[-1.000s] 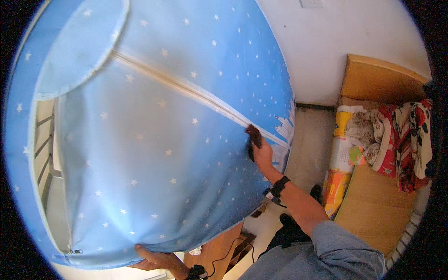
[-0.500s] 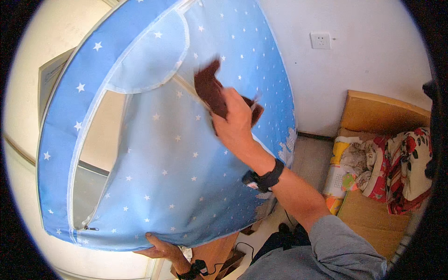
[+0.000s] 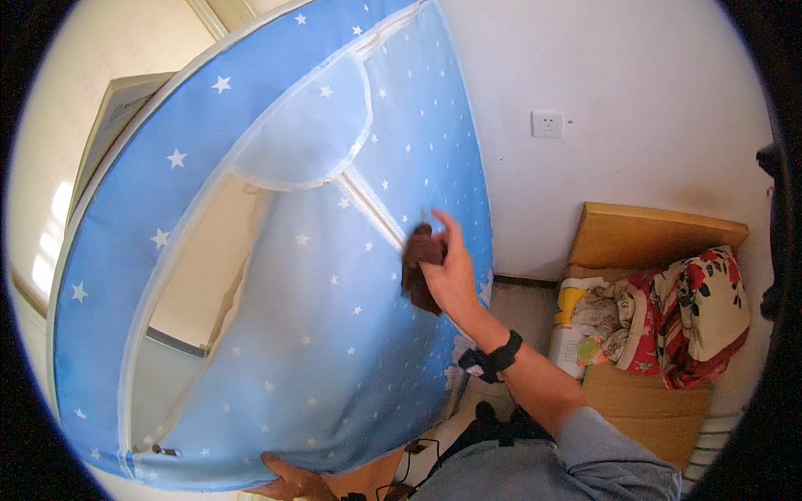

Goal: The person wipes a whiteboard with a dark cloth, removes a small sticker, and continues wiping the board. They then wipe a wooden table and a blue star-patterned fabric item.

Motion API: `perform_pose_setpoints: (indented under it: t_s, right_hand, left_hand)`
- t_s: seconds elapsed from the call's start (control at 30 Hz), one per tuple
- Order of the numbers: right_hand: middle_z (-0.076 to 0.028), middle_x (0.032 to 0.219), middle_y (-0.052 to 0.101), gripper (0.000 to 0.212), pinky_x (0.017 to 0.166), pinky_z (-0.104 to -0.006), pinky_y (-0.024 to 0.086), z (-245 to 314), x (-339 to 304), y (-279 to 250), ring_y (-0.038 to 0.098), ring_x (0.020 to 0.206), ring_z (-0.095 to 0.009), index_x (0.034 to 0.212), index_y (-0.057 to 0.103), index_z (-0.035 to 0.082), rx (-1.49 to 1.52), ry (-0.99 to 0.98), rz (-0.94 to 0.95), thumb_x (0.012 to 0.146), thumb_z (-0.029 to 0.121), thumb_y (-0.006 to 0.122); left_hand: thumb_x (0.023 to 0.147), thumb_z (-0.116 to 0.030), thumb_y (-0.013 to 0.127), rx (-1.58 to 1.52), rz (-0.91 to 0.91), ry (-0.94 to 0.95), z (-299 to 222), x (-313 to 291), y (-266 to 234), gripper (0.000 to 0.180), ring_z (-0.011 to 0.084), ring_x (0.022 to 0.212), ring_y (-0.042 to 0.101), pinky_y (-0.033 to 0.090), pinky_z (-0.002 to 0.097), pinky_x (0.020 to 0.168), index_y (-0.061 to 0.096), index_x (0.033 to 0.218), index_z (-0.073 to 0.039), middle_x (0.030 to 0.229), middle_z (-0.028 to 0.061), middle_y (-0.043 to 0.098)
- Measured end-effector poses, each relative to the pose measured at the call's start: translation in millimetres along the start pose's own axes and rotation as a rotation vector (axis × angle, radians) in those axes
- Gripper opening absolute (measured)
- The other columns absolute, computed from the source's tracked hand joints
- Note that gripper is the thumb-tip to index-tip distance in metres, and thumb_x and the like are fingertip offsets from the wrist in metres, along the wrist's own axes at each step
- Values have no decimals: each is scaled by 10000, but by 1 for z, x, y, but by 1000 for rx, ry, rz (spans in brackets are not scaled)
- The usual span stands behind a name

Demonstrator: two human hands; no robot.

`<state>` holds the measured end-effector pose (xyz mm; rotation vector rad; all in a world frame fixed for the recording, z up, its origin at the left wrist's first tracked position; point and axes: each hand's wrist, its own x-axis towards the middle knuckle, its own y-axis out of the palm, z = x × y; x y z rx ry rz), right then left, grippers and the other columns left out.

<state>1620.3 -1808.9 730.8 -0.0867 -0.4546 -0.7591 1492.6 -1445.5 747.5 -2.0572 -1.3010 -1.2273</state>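
A large blue tent-like fabric piece point(image 3: 309, 351) with white stars and white piping fills the left and middle of the view. Its zipped opening point(image 3: 196, 284) gapes on the left, and a semicircular flap point(image 3: 309, 125) lies above the panel. In my right hand point(image 3: 455, 280) is a crumpled dark brown cloth point(image 3: 422, 271), against or just over the starry fabric beside a white zip strip point(image 3: 372, 209). My left hand point(image 3: 292, 482) grips the fabric's lower edge, thumb on the near face and the other fingers mostly hidden.
On the right stands a wooden bed point(image 3: 660, 238) with folded bedding point(image 3: 626, 305) and a floral pillow or quilt point(image 3: 706, 305). A wall socket point(image 3: 548, 123) sits on the white wall. A flat panel point(image 3: 113, 125) is behind the fabric at upper left, and a black cable point(image 3: 430, 442) hangs near my body.
My right hand has moved down the panel with the brown cloth, which is now more bunched up. The view has shifted, and the left hand still grips the lower edge.
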Motion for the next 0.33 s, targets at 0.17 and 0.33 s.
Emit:
perform_pose_setpoints:
  t_s: [0.17, 0.33]
  right_hand:
    - [-99, 1208, 579, 642, 1017, -366, 474, 86, 55, 13, 595, 1136, -243, 1405, 546, 103, 104, -406, 106, 798, -100, 594]
    - [-94, 1223, 577, 467, 1022, -365, 482, 58, 39, 16, 595, 1153, -229, 1265, 593, 65, -58, -352, 193, 822, -71, 654]
  left_hand:
    - [862, -139, 837, 266, 38, -21, 29, -8, -24, 819, 350, 1097, 583, 471, 437, 952, 377, 1487, 125, 1347, 293, 574]
    - [855, -136, 836, 34, -31, 24, 40, -19, -28, 899, 376, 1166, 554, 453, 485, 1017, 292, 1524, 119, 1409, 296, 522]
